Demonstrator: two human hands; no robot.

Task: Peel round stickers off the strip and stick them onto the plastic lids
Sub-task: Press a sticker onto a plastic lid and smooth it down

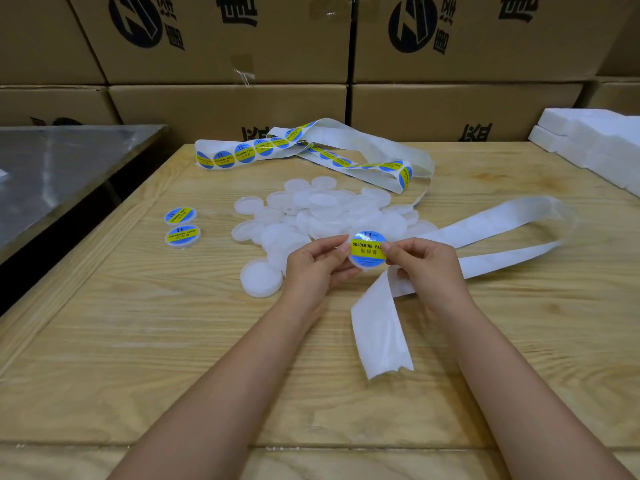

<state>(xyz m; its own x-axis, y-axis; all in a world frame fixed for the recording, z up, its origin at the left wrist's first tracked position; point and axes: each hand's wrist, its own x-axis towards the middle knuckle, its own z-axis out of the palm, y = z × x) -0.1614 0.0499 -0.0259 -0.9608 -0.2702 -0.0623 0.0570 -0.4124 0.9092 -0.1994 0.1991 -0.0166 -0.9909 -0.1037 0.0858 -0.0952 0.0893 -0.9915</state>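
Observation:
A translucent plastic lid [358,263] carrying a round blue and yellow sticker [367,249] is held above the wooden table between both hands. My left hand [313,266] grips its left edge with curled fingers. My right hand [424,263] pinches the sticker's right side, and the empty white backing strip [377,327] runs beneath that hand. Farther back the strip [242,152] bears several unpeeled stickers. A heap of bare lids [322,211] lies behind my hands. Two stickered lids [181,225] sit apart at the left.
The wooden table [145,341] has a raised border at the left. A steel table [62,164] stands beyond its left edge. Stacked cardboard boxes [225,46] wall off the back. White foam blocks [595,147] lie at the far right.

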